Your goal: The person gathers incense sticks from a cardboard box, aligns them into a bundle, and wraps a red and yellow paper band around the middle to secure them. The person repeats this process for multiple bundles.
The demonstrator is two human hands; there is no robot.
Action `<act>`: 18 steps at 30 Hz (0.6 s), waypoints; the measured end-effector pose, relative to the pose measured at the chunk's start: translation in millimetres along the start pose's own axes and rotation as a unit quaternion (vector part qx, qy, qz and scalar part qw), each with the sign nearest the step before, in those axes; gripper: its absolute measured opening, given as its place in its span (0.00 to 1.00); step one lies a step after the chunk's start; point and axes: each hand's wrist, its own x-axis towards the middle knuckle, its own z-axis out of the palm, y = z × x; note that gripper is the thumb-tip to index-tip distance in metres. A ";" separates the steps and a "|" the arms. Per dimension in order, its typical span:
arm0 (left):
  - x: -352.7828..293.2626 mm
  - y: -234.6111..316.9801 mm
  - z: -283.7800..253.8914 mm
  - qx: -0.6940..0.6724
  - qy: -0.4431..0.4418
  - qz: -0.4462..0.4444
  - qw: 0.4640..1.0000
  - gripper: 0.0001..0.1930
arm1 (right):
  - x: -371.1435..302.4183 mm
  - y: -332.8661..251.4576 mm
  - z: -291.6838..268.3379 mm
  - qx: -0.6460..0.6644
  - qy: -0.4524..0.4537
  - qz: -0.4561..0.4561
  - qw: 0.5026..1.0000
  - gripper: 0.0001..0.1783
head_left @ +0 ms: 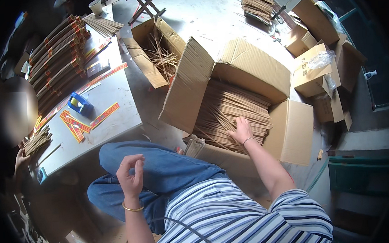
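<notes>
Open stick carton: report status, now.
Right hand on brown sticks in carton; grip unclear. Left hand loosely curled, nothing visible held. Flaps open, nothing blocking.

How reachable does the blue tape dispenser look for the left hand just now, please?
Probably yes, perhaps with a lean: the left hand is raised above the jeans, and nothing tall seems to block its way to the blue tape dispenser on the table.

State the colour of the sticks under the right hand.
The sticks are brown; the head view shows this best.
</notes>
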 end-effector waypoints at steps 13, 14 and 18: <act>2.6 -0.5 38.1 0.157 -0.016 0.000 0.987 0.06 | 41.4 28.9 -46.4 0.052 0.009 -0.094 0.994 0.20; 3.0 -1.1 40.3 0.163 -0.015 0.005 0.986 0.05 | 52.0 33.1 -47.5 0.065 0.041 -0.068 0.995 0.21; 1.2 -0.5 41.1 0.183 -0.008 -0.002 0.983 0.05 | 108.6 47.1 -39.0 0.035 0.114 -0.033 0.992 0.27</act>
